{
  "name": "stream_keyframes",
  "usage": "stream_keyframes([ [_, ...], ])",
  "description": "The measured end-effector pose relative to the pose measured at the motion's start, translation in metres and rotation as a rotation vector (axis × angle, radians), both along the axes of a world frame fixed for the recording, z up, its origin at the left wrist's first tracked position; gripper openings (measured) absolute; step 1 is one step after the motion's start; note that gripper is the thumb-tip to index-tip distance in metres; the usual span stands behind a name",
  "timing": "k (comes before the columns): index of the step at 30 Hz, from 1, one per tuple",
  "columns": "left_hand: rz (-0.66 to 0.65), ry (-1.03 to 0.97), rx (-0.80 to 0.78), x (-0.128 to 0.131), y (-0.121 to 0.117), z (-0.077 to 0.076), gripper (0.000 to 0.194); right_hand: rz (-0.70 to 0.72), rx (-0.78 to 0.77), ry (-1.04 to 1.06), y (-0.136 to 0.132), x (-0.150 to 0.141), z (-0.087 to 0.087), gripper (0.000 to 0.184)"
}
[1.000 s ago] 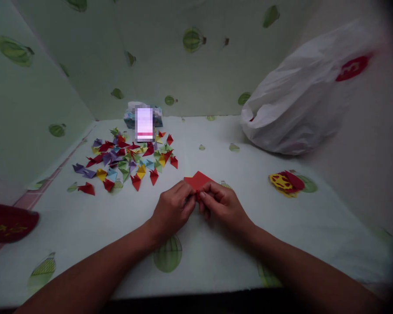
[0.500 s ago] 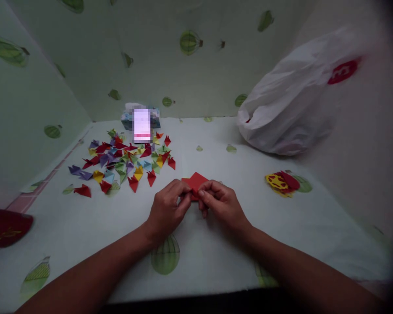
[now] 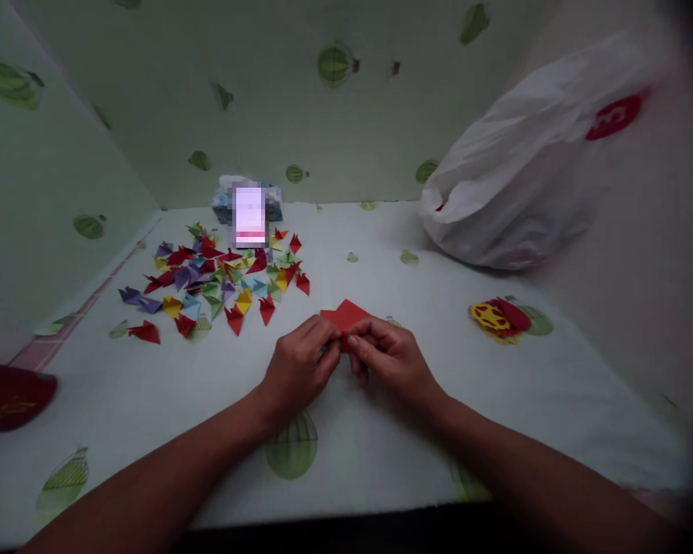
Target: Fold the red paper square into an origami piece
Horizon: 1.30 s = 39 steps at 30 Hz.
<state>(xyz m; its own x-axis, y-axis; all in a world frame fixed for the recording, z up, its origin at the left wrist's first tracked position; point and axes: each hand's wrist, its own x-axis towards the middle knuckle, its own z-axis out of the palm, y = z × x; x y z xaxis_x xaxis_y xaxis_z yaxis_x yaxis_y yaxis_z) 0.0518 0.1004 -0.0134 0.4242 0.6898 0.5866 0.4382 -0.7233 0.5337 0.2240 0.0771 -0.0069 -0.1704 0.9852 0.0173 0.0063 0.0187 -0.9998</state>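
Red folded paper (image 3: 349, 314) shows between my hands near the middle of the table, its pointed top facing away from me. My left hand (image 3: 306, 350) pinches its near left part with thumb and forefinger. From the other side my right hand (image 3: 388, 350) pinches it, thumb on top and the other fingers curled beneath. The fingertips of both hands almost meet and cover the lower part of the paper. A sliver of yellow shows at its upper left edge. Beyond and to the left lies a spread of small folded paper birds (image 3: 219, 277) in several colours.
A tissue box (image 3: 224, 206) stands at the back, with a lit, blurred screen (image 3: 250, 215) before it. A white plastic bag (image 3: 497, 192) stands at the right rear. Yellow and red cut-out pieces (image 3: 497, 319) lie at right. A dark red object (image 3: 11, 396) sits at the left edge.
Both hands stay on the red paper; the left fingers have shifted slightly and now cover more of its lower part. The whole view has moved a little.
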Motion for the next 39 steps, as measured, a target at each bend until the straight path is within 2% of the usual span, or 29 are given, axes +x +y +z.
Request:
stream_keyframes([
  [15,0.0,0.018,0.02,0.0003,-0.0001,-0.0015,0.014,-0.013,-0.002,-0.015,-0.0016,-0.0017,0.0033,0.017],
  [24,0.014,-0.017,0.011,0.0004,-0.0008,-0.0004,0.014,-0.088,-0.035,0.04,-0.0021,-0.0024,0.0025,0.017],
  [32,0.073,-0.204,-0.085,0.0001,-0.0009,-0.0008,0.011,-0.213,-0.1,0.247,0.0034,-0.002,-0.0042,0.02],
  [35,0.079,-0.254,-0.103,-0.0004,-0.0001,-0.0022,0.011,-0.204,-0.173,0.333,0.0049,-0.0034,-0.0048,0.021],
  [39,0.087,-0.203,-0.052,-0.0016,0.002,-0.0029,0.012,-0.179,-0.158,0.282,0.0024,-0.0041,-0.0036,0.022],
])
